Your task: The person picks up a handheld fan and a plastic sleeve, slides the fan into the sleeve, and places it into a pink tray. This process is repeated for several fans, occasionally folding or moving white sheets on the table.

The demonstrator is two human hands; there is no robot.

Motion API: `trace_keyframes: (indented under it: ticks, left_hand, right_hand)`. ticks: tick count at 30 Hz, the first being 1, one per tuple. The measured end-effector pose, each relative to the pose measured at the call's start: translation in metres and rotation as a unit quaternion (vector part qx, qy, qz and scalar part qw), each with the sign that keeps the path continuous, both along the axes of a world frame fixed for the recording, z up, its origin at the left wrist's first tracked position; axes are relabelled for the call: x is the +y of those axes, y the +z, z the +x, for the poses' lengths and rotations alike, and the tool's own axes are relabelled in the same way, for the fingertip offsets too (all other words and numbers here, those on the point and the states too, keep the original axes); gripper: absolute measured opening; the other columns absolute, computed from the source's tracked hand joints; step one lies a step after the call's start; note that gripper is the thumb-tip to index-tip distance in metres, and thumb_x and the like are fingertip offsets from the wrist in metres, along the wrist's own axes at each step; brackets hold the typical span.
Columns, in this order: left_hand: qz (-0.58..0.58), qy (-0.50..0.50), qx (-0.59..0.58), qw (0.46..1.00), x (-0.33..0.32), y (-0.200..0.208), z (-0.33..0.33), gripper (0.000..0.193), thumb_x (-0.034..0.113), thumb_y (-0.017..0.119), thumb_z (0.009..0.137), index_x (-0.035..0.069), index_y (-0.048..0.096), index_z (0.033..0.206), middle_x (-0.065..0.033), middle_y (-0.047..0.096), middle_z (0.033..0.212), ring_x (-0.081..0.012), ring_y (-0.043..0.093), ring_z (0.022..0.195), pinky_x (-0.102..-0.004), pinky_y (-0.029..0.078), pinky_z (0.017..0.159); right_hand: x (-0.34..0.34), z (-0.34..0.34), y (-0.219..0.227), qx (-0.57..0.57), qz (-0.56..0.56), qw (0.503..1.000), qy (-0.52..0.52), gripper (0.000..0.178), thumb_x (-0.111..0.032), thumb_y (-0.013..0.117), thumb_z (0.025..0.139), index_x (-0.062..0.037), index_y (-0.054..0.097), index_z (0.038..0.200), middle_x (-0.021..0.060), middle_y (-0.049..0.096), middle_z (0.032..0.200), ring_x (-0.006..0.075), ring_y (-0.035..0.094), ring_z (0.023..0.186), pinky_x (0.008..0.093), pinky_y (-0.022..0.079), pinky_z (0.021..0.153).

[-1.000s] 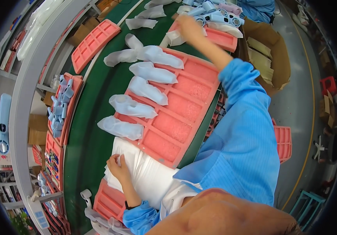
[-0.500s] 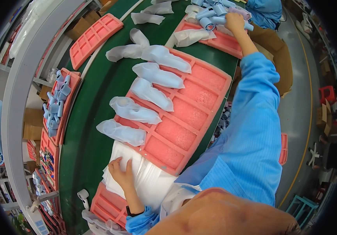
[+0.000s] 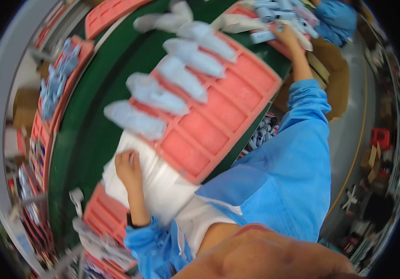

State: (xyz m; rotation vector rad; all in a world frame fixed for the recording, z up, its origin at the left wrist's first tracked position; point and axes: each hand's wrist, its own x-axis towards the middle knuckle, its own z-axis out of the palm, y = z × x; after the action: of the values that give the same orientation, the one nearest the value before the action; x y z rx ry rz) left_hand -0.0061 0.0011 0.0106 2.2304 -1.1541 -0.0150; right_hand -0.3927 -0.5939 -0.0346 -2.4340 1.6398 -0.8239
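My left hand [image 3: 129, 168] rests on a stack of thin white bags [image 3: 156, 186], its fingers drawn together at the top bag's edge. At the far right my right hand [image 3: 287, 36] grips a light blue plastic housing [image 3: 262, 36], tube-shaped like part of a small handheld fan. It lies beside a heap of similar blue housings [image 3: 283, 10]. Between my hands is a pink compartment tray [image 3: 209, 135]. Several wrapped blue housings [image 3: 156, 95] lie across its left edge in frosted bags.
Another pink tray [image 3: 107, 214] lies under the bag stack, near a white handheld piece [image 3: 76, 200]. Blue housings [image 3: 58, 86] fill a rack tray at left. An open cardboard box [image 3: 332, 79] stands right of the table. A co-worker's blue sleeve [image 3: 334, 21] shows at the far right.
My right hand has taken hold of a blue housing and brought it off the heap. My left hand's spread fingers have closed together on the bags. The whole view has shifted.
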Motion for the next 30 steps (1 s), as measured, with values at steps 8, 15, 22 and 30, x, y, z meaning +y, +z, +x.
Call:
trace_keyframes:
  ticks: [8, 15, 22, 30]
  left_hand:
    - [0.019, 0.017, -0.027, 0.999, -0.001, 0.001, 0.007, 0.01, 0.01, 0.067, 0.079, 0.003, 0.067, 0.086, -0.0103, 0.061, 0.085, -0.0266, 0.062, 0.078, -0.0324, 0.048, 0.067]
    - [-0.028, 0.085, 0.056, 0.994, 0.01, 0.014, 0.003, 0.009, 0.014, 0.07, 0.077, 0.006, 0.071, 0.082, -0.0073, 0.063, 0.083, -0.0226, 0.058, 0.07, -0.0331, 0.045, 0.061]
    - [-0.127, 0.068, 0.186, 0.972, 0.028, 0.04, 0.004, 0.009, 0.01, 0.074, 0.074, 0.007, 0.073, 0.083, -0.0035, 0.064, 0.08, -0.0127, 0.054, 0.065, -0.0255, 0.043, 0.059]
    - [-0.273, 0.073, 0.325, 0.902, 0.055, 0.089, -0.026, 0.01, 0.01, 0.071, 0.081, 0.002, 0.072, 0.086, -0.003, 0.064, 0.079, -0.0096, 0.056, 0.067, -0.0232, 0.046, 0.062]
  right_hand:
    - [-0.052, -0.03, 0.005, -0.222, 0.321, 0.92, -0.045, 0.049, -0.041, 0.078, 0.07, -0.009, 0.067, 0.105, 0.0069, 0.063, 0.101, 0.0205, 0.058, 0.09, 0.0315, 0.048, 0.076]
    - [0.011, -0.01, 0.053, -0.236, 0.176, 0.956, 0.016, 0.047, -0.013, 0.068, 0.067, -0.0008, 0.06, 0.112, 0.0097, 0.061, 0.104, 0.0202, 0.059, 0.092, 0.0276, 0.047, 0.08]
    - [0.301, 0.141, 0.182, -0.438, 0.208, 0.76, 0.433, 0.064, 0.006, 0.061, 0.066, 0.0007, 0.051, 0.129, 0.0115, 0.059, 0.116, 0.018, 0.058, 0.105, 0.0274, 0.048, 0.085]
    - [0.437, 0.256, 0.184, -0.332, 0.217, 0.68, 0.617, 0.063, 0.002, 0.063, 0.066, -0.0002, 0.05, 0.128, 0.0172, 0.054, 0.126, 0.0225, 0.055, 0.113, 0.0353, 0.041, 0.099]
